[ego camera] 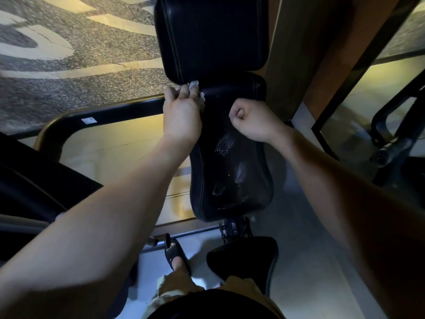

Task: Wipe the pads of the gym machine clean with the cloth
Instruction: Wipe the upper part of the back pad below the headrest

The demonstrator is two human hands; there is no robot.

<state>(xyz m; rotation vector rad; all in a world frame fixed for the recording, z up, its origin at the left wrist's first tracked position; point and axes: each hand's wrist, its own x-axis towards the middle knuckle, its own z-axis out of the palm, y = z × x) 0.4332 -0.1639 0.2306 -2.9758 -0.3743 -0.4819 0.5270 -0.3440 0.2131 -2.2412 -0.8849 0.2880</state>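
1. Grip, head view: L hand (181, 113) curls its fingers round a crumpled white cloth (194, 84); bits poke out past the knuckles & at the hand's right side.
2. Cloth sits at ctr of frame, pressed into the seam where upper pad (211, 35) meets lower pad (232, 176).
3. R hand (250, 118) is a tight fist w/ nothing seen in it. It rests on lower pad's upper right part, near L hand but not touching it.
4. Lower pad: black, stitched edges, wet streaks & droplets across its middle.
5. Upper pad: black, glossy, top ctr of frame.
6. Black frame tube (103, 113) w/ small white sticker (88, 120) runs from left of frame toward L hand.
7. Bottom ctr: foot in black sandal (174, 252), third black pad (241, 256) just right of it.
8. Speckled patterned floor (80, 88) upper left; wooden panel (299, 54) upper right.
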